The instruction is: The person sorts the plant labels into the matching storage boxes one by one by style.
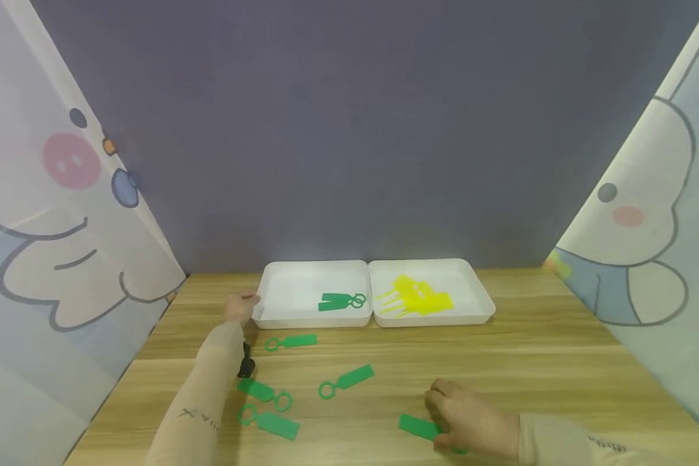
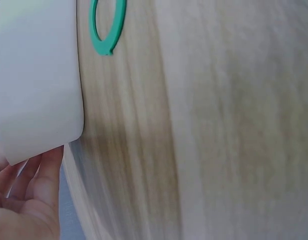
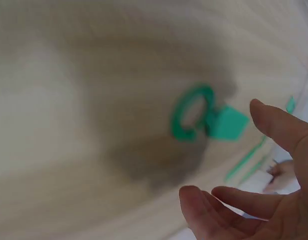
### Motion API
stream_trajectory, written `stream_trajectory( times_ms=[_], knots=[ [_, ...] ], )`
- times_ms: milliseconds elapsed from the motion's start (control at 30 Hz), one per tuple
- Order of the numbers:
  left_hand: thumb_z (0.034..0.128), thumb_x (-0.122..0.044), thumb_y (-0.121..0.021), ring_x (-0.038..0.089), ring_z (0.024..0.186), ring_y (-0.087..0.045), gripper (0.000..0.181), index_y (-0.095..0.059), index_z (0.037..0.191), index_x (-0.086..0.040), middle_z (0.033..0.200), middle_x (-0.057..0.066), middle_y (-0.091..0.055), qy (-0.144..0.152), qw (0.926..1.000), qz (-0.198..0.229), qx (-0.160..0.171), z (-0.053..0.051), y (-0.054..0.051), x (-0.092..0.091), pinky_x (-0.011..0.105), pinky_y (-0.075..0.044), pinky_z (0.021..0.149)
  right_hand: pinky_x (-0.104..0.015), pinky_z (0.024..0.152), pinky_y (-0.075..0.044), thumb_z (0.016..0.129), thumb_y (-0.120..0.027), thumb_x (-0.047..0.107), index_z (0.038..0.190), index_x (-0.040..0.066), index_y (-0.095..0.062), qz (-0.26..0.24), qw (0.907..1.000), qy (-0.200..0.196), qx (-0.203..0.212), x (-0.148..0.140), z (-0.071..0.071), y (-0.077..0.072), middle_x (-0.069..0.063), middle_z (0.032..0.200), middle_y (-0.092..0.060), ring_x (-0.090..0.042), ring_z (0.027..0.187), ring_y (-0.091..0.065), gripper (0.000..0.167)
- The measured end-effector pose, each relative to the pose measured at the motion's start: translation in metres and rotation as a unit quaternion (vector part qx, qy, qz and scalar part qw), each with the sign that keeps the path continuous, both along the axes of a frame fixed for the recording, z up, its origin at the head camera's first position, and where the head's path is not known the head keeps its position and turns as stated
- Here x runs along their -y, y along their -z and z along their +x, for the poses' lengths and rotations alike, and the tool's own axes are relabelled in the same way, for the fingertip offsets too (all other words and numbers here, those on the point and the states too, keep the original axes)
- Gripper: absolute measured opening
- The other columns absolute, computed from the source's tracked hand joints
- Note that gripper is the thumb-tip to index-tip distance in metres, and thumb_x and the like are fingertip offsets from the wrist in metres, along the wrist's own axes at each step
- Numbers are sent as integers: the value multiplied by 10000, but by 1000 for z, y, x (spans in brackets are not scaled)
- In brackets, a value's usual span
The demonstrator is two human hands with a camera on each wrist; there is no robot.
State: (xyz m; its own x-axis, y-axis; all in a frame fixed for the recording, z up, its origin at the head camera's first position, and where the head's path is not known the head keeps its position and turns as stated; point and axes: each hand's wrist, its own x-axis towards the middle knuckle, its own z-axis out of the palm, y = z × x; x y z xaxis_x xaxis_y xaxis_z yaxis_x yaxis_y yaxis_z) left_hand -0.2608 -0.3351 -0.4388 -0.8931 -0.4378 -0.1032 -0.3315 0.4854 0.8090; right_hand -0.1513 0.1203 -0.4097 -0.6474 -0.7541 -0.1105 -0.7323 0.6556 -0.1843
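My left hand (image 1: 240,307) holds the left wall of the left white tray (image 1: 291,321); in the left wrist view its fingers (image 2: 46,182) curl at the tray's corner. My right hand (image 1: 470,417) hovers over a green plastic ring tag (image 1: 417,426) at the front right. In the right wrist view, thumb and fingers are spread apart, with the blurred green tag (image 3: 229,123) beyond them. Two green tags (image 1: 334,305) lie overlapping in the left tray. More green tags lie on the table: one (image 1: 355,377) near the middle, others (image 1: 277,425) nearer the left arm.
Beside the left tray, touching it, stands a right white tray (image 1: 433,320) holding a pile of yellow tags (image 1: 422,301). A dark wall (image 1: 355,142) rises behind the wooden table (image 1: 536,362). Cartoon-printed curtains (image 1: 635,226) flank both sides.
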Motion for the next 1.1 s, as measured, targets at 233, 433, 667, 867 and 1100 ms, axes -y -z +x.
stream_trajectory(
  times_ms=[233,433,667,867,1100],
  knots=[
    [934,-212,-450,406,1229,-418,407,-515,1254,31,1332,250,-454,93,9999,0,142,-2,1,6,479,-379,1003,-239,636,-435,689,-744,449,979,96,-594,-220,9990,191,335,-5,7,17,92,902,-492,-30,756,-419,481],
    [893,-282,-542,395,1183,-465,399,-595,1194,-25,1283,225,-519,93,9999,-35,22,-6,4,12,458,-439,934,-265,668,-465,712,-740,396,1036,31,-640,-492,9985,234,97,-9,12,22,28,961,-549,-73,806,-492,498],
    [915,-213,-486,397,1213,-438,399,-548,1228,26,1305,246,-487,81,9999,-97,89,-3,1,7,470,-399,985,-160,579,-457,712,-752,231,933,28,-680,-1408,9894,-212,-293,-16,11,31,44,869,-569,30,738,-484,309],
    [946,-214,-449,418,1253,-380,412,-501,1267,39,1356,258,-423,204,9996,12,177,2,-4,2,493,-363,1017,-189,606,-488,739,-736,227,947,38,-686,-1513,9883,-130,-151,-18,12,33,42,891,-584,7,759,-520,285],
    [947,-200,-445,415,1263,-371,416,-480,1287,36,1355,248,-430,224,9993,188,241,3,-3,2,499,-355,1025,-334,747,-516,767,-709,349,1012,74,-669,-1006,9941,386,-70,-5,16,30,22,1011,-605,-146,894,-574,371]
  ],
)
